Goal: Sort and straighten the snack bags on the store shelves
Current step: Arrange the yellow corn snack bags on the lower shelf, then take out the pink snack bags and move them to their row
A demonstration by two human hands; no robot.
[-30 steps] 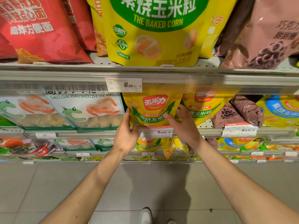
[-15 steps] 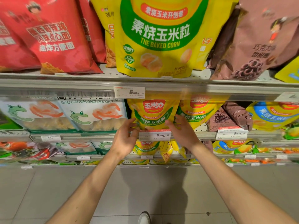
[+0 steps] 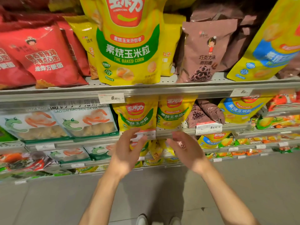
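Two small yellow baked corn bags stand upright side by side on the second shelf, the left bag and the right bag. My left hand hovers just below and in front of the left bag, fingers relaxed, holding nothing. My right hand is opposite it, palm turned inward, fingers loosely spread, also free of the bags. Both hands partly hide the shelf's price tag. A large yellow baked corn bag stands on the shelf above.
Red noodle snack bags sit upper left, a brown chocolate ring bag upper right, and a blue-yellow corn bag leans beside it. White shrimp-stick bags fill the second shelf's left. Lower shelves hold small packets. Grey floor lies below.
Both hands have let go of the small yellow corn bag and drawn back toward me and slightly down. The view has tilted upward, showing more of the top shelf.
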